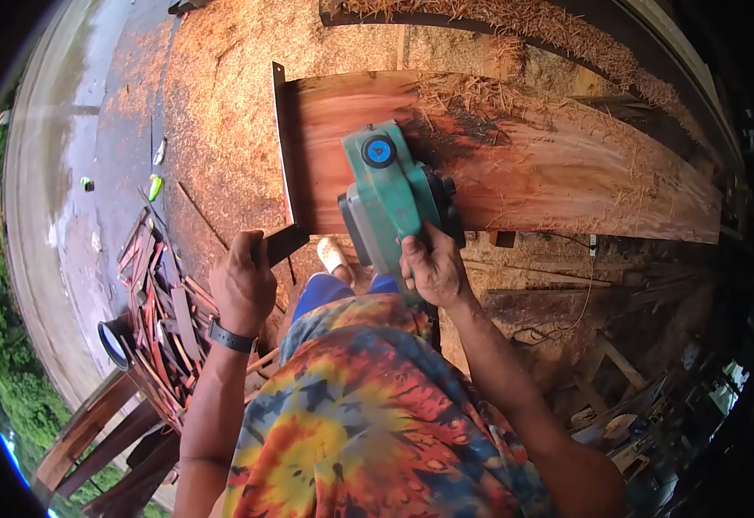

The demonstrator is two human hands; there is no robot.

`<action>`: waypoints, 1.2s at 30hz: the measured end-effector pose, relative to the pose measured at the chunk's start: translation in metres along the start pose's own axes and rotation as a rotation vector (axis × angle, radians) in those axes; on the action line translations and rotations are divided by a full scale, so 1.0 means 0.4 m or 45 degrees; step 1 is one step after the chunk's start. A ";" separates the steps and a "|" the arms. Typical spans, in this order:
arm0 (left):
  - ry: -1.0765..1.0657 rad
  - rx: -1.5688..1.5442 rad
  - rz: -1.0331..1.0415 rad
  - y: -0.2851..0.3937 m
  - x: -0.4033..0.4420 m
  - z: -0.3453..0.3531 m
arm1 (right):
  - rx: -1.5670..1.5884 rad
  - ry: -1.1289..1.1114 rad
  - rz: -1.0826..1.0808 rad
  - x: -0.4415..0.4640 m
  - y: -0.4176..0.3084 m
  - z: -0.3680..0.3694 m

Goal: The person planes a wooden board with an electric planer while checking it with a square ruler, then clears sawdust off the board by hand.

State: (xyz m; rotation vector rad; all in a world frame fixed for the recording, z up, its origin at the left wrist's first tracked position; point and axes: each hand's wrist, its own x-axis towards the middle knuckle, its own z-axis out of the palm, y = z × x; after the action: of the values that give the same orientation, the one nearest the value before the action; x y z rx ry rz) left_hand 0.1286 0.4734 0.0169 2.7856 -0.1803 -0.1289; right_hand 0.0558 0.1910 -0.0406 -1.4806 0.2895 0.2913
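Note:
A wide reddish wooden plank lies crosswise in front of me, with shavings over its far edge and right half. My left hand is closed around the dark stock of a try square. The square's thin blade runs across the plank's left end. On the plank rests a green electric planer with a blue-topped knob. My right hand is at the planer's rear handle, fingers curled around it. The planer's underside is hidden.
Wood shavings cover the ground beyond the plank. Another shaving-covered timber lies farther back. A heap of reddish offcuts sits at left, near thick beams. A thin cord hangs at right. Scrap wood lies at lower right.

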 end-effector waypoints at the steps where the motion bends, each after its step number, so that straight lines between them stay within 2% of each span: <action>1: -0.003 -0.003 -0.008 0.000 0.001 0.000 | -0.022 0.007 -0.043 0.050 -0.026 -0.001; 7: 0.071 -0.021 0.006 0.000 0.003 0.010 | 0.005 0.041 -0.114 0.410 -0.162 0.012; 11: 0.070 0.018 -0.041 0.020 0.007 0.009 | 0.028 0.055 -0.130 0.514 -0.193 0.014; 15: 0.107 -0.012 -0.013 0.017 0.004 0.012 | 0.059 0.021 -0.055 0.358 -0.148 0.012; 18: 0.113 -0.033 0.018 0.012 0.000 0.014 | -0.004 0.021 -0.115 0.155 -0.060 0.008; 21: 0.076 -0.031 0.007 0.024 0.004 0.004 | -0.097 0.040 -0.011 -0.065 0.027 0.004; 26: 0.024 -0.016 -0.020 0.032 0.003 0.007 | -0.079 0.029 0.033 -0.139 0.046 0.016; 29: -0.020 0.014 -0.043 0.044 0.006 0.003 | -0.047 -0.003 0.124 -0.038 0.000 0.012; 34: -0.040 -0.006 -0.047 0.049 0.011 0.001 | -0.135 0.043 -0.032 0.230 -0.079 0.036; 36: 0.003 -0.060 -0.013 0.044 0.012 0.006 | -0.169 0.099 -0.286 0.347 -0.090 0.066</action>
State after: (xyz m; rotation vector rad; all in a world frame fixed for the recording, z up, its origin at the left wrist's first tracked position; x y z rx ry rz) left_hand 0.1312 0.4557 0.0202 2.7396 -0.1602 -0.1310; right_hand 0.1984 0.2169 -0.0560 -1.6423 0.1666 0.0736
